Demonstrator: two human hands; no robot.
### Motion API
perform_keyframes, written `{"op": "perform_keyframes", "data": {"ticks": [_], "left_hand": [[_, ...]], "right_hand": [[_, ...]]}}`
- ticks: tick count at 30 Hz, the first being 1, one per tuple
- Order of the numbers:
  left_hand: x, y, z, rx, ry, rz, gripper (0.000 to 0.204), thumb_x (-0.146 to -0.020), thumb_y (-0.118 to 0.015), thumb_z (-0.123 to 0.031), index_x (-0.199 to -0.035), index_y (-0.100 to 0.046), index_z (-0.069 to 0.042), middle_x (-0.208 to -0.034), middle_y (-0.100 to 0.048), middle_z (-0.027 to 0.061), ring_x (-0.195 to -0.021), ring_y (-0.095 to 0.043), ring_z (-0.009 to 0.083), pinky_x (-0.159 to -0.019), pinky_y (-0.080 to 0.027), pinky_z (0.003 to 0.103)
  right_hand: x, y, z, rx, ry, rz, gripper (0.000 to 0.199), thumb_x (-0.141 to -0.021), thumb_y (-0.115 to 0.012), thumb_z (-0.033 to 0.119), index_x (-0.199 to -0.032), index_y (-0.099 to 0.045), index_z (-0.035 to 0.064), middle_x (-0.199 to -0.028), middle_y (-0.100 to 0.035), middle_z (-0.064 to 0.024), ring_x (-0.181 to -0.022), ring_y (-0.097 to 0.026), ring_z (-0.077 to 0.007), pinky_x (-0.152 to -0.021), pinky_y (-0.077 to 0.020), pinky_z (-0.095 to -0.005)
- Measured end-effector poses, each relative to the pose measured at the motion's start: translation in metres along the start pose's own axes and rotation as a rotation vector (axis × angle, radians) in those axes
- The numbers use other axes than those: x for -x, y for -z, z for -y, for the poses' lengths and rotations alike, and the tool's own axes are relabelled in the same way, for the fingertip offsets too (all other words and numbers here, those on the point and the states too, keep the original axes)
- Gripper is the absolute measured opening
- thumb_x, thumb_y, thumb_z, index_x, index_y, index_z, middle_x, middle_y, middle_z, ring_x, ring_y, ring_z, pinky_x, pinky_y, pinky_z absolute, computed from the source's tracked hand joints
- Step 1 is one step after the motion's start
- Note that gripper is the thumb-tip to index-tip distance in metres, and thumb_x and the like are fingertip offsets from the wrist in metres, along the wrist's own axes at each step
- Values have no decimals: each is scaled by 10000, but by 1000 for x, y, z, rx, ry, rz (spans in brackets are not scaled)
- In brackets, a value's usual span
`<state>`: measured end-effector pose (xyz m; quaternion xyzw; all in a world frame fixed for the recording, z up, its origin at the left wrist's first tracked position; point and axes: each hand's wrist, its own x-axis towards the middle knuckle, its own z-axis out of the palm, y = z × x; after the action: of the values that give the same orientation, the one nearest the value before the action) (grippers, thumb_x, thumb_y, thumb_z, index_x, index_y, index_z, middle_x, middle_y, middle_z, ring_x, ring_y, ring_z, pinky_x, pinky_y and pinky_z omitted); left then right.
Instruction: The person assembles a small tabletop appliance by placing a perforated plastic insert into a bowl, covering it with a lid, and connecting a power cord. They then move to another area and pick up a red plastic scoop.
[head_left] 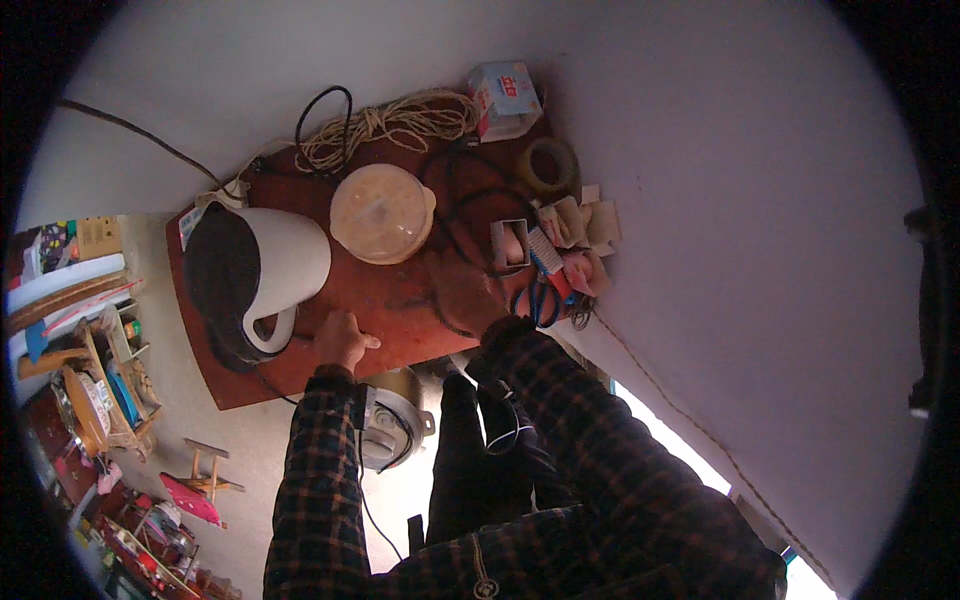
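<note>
My left hand [343,342] rests at the near edge of the red-brown tabletop [370,310], beside the handle of a white kettle with a dark top [290,255]. Its fingers look curled with the thumb out to the right; what they hold, if anything, is hidden. Farther right, my right hand [465,293] is over the table, dim and blurred against the red surface. A black cable [450,200] runs close to it, but whether the fingers grip it is unclear. Ahead of both hands sits a round cream container with a translucent lid [382,213].
Small open boxes [510,245], a blue cord [540,303] and a tape roll [547,165] crowd the right side by the wall. A cream rope coil [395,130] and a blue-white box [505,100] lie behind. Below the table stands a pot-like appliance [390,430].
</note>
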<state>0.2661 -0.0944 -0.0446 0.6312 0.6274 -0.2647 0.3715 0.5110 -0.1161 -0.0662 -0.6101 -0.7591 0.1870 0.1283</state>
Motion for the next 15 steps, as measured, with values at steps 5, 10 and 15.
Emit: {"op": "perform_keyframes", "data": {"ticks": [5,10,15], "left_hand": [[-1,-11,4,-14,-70,-203,559,-613,-873,-376,-965,-698,21,-1084,-659,249,-1045,-633,409,-894,-516,481],[1,-17,6,5,-54,-278,534,-585,-899,-379,-880,-710,24,-1003,-684,242,-969,-669,416,-842,-541,490],[2,-16,7,34,-68,-273,523,-601,-899,-364,-894,-704,22,-1050,-669,241,-981,-659,422,-855,-534,494]], "right_hand": [[-9,-2,-11,48,-242,252,386,-883,-484,46,-1259,-491,-44,-995,-671,-248,-1026,-646,-316,-1015,-443,-417],[-17,8,-11,474,28,-58,375,-879,-458,52,-1231,-497,-74,-1000,-657,-291,-1025,-659,-379,-1147,-337,-381],[-18,9,-16,285,-138,184,464,-861,-493,39,-1311,-464,-71,-1114,-623,-317,-1069,-634,-387,-1113,-381,-397]]}}
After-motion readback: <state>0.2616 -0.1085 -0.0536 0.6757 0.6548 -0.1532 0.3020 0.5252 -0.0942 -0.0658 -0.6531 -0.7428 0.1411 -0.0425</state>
